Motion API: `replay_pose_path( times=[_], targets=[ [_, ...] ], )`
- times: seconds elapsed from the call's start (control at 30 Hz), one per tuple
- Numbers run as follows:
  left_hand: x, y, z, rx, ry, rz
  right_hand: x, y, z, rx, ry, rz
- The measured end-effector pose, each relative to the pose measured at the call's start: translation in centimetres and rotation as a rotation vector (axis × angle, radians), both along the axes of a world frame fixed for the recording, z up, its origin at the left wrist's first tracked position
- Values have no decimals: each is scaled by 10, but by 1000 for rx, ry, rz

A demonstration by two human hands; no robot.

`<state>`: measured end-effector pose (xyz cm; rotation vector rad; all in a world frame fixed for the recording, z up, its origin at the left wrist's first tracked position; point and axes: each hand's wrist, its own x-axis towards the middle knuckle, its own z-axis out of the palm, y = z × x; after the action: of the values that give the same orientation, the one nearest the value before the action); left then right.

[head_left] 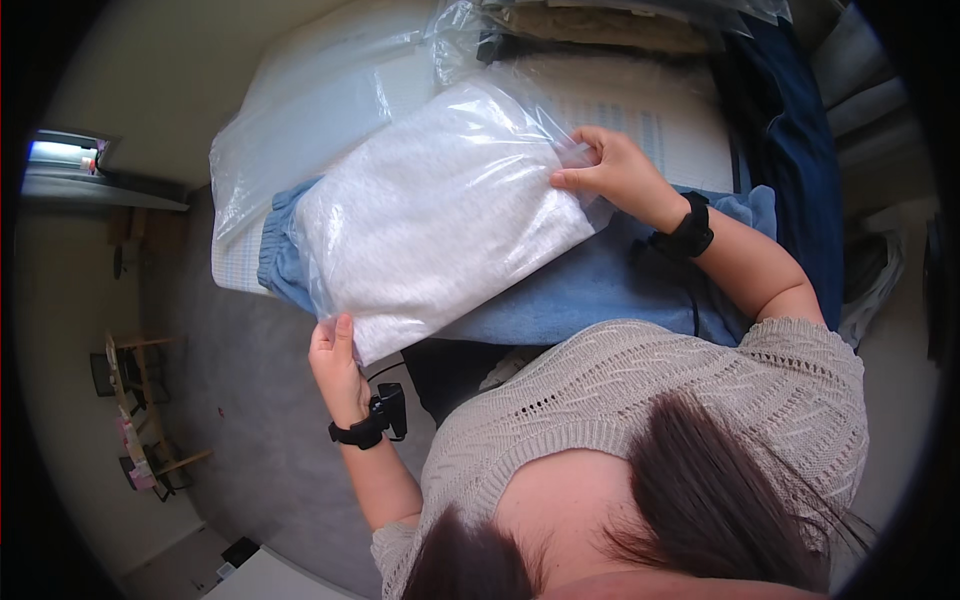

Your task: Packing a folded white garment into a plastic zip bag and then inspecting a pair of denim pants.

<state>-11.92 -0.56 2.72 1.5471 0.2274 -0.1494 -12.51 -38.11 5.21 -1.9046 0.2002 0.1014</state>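
Note:
Between my hands lies a clear plastic bag with a folded pale grey-white garment (440, 190) inside it. My left hand (338, 360) pinches the bag's near left corner. At the far right end, my right hand (610, 175) grips the bag's edge between thumb and fingers, where loose plastic gathers. Under the bag lie light blue jeans (590, 290), stretched out to the right. A gathered blue end (285, 250) sticks out beyond the bag's left side. Each of my wrists wears a black strap with a small device.
Flat clear plastic bags (310, 110) lie at the back left of the patterned bedding (640, 120). Bagged brown clothing (600, 25) is piled at the back. Dark blue jeans (800, 150) hang along the right side. Grey carpet (240, 400) and a wooden rack (150, 410) are at the left.

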Motion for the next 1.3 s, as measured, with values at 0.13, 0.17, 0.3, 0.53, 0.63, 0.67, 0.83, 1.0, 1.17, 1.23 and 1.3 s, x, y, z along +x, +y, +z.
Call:
replay_pose_path(
  times=[0.13, 0.17, 0.3, 0.53, 0.63, 0.67, 0.83, 1.0, 1.17, 1.23, 1.3],
  targets=[
    [-4, -2, 8, -120, 56, 14, -4, -4, -9, 196, 137, -26],
    [-5, -2, 10, -123, 59, 5, -5, -6, -13, 193, 138, -34],
    [-12, 2, 17, -96, 110, -39, -9, -12, -13, 625, 267, 76],
    [12, 23, 20, 148, 123, -79, -9, -11, -22, 712, 333, 76],
    [40, 36, 31, 157, 157, -74, -8, -10, -24, 712, 342, 88],
    [50, 35, 33, 135, 212, -115, -8, -11, -29, 716, 332, 85],
    [77, 30, 29, 62, 357, -243, -10, -6, -14, 721, 317, 93],
    [92, 17, 27, 93, 208, -398, -12, -13, -19, 745, 322, 100],
    [102, -10, 97, 44, -70, -349, -14, -7, -29, 872, 315, 129],
    [109, -28, 136, 84, -187, -416, -15, -2, -30, 963, 321, 111],
    [110, -53, 177, 141, -257, -460, -20, 3, -29, 1083, 335, 162]
  ],
)
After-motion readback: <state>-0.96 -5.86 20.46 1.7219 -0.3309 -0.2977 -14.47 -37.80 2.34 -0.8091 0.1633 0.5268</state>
